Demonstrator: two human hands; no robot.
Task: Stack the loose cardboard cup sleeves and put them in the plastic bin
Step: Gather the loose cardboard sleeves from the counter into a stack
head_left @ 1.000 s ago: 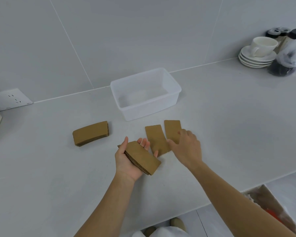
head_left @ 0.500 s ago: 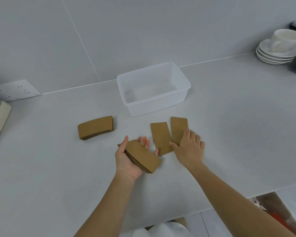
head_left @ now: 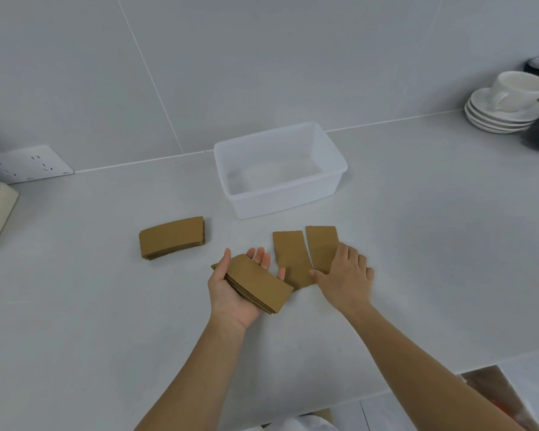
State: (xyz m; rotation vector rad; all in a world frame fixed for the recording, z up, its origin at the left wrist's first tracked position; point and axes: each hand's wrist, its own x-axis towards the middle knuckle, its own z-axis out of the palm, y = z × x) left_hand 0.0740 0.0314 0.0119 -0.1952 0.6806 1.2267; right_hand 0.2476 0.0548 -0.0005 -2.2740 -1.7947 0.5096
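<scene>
From the head camera, a pale desk [head_left: 417, 244] fills most of the frame, backed by a grey tiled wall [head_left: 262, 57].

Just below the centre, the left hand [head_left: 234, 290] lies palm up and cups a small stack of cardboard sleeves [head_left: 255, 283]; the thumb rests along the stack's left edge and the fingers show past its upper end, so the hand is half closed around it.

To its right, the right hand [head_left: 344, 279] lies palm down with fingers spread, flat on the desk. Its fingers cover the lower end of the right loose sleeve [head_left: 321, 244], and its thumb touches the lower edge of the left loose sleeve [head_left: 291, 256]. Neither is gripped; both lie flat, side by side, just apart from each other.

A second stack of sleeves [head_left: 171, 236] sits on the desk to the left of centre, well apart from both hands.

The clear plastic bin [head_left: 280, 200] stands above the loose sleeves, near the wall.

At the upper right edge, a white cup [head_left: 517, 90] sits on stacked saucers [head_left: 495, 118]. A wall socket [head_left: 25, 163] is at the left edge.
</scene>
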